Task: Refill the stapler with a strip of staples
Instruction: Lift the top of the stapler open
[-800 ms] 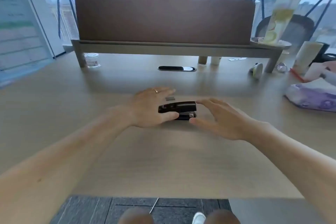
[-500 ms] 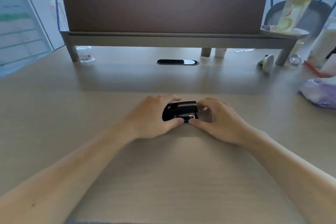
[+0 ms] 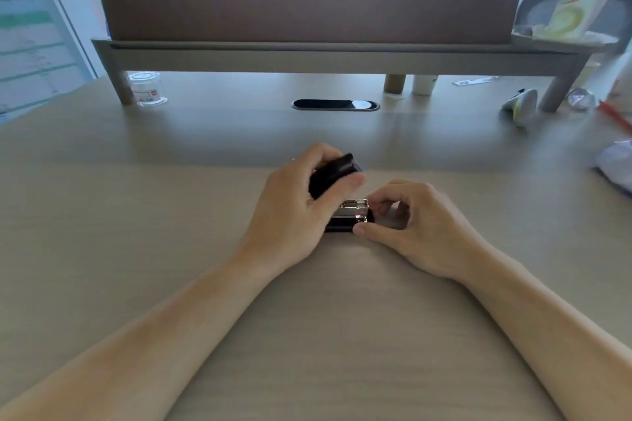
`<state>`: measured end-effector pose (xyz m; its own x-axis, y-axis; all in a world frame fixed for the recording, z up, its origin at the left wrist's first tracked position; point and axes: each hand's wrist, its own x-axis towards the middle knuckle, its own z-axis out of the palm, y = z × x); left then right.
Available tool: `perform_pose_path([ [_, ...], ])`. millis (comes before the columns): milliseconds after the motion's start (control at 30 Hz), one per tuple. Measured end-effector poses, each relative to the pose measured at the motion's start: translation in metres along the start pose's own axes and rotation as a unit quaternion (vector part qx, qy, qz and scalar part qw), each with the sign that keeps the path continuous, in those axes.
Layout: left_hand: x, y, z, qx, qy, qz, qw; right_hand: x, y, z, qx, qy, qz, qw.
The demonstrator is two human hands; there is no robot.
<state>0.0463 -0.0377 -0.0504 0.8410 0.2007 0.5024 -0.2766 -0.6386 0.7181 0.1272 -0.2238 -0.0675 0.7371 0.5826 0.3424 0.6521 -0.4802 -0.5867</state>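
A small black stapler (image 3: 337, 178) rests on the wooden desk (image 3: 171, 215) in the middle of the view. Its black top cover is swung up and back, and my left hand (image 3: 294, 212) grips that cover with thumb and fingers. The silver metal staple channel (image 3: 352, 210) lies exposed below the cover. My right hand (image 3: 410, 225) pinches the front end of the base and channel, thumb at the near side. The strip of staples seen earlier behind the stapler is hidden by my hands.
A raised shelf (image 3: 307, 55) with a brown divider panel spans the back of the desk. A clear plastic jar (image 3: 145, 87) stands at its left leg. A black cable slot (image 3: 335, 104), cups, a white-green object (image 3: 521, 106) and a crumpled bag (image 3: 615, 164) lie behind and right.
Both hands closed in from hovering and took hold of the stapler. My left hand has lifted the black cover up and back, exposing the silver channel. The camera tilted down and closer.
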Motion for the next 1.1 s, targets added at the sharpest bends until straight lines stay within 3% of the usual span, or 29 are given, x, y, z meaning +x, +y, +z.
perform_pose_path([
  [133,0.002,-0.001,-0.007,-0.142,0.072,-0.015,0.987,0.0,0.002,0.0,0.006,-0.001,0.002,1.0],
  [300,0.0,-0.006,-0.024,-0.214,0.125,-0.028,0.968,0.0,0.003,0.0,0.017,-0.004,0.0,1.0],
  [567,-0.002,-0.02,-0.071,-0.171,0.111,-0.032,0.979,0.002,0.009,0.0,0.03,-0.002,0.002,1.0],
  [633,-0.001,-0.03,-0.088,-0.107,0.107,-0.022,0.988,0.003,0.01,0.0,0.026,0.002,0.0,1.0],
  [767,-0.006,-0.047,-0.109,0.136,0.062,0.004,0.989,0.004,0.013,0.001,0.033,0.006,0.005,0.999],
  [900,-0.011,-0.038,-0.103,0.362,-0.02,0.085,0.928,0.005,0.017,0.003,0.033,0.005,0.007,0.999],
  [1000,-0.014,-0.029,-0.093,0.416,-0.076,0.167,0.891,0.004,0.017,0.003,0.038,0.009,0.009,0.999],
  [1100,-0.017,-0.032,-0.086,0.381,-0.114,0.136,0.907,0.004,0.017,0.003,0.041,0.009,0.007,0.999],
])
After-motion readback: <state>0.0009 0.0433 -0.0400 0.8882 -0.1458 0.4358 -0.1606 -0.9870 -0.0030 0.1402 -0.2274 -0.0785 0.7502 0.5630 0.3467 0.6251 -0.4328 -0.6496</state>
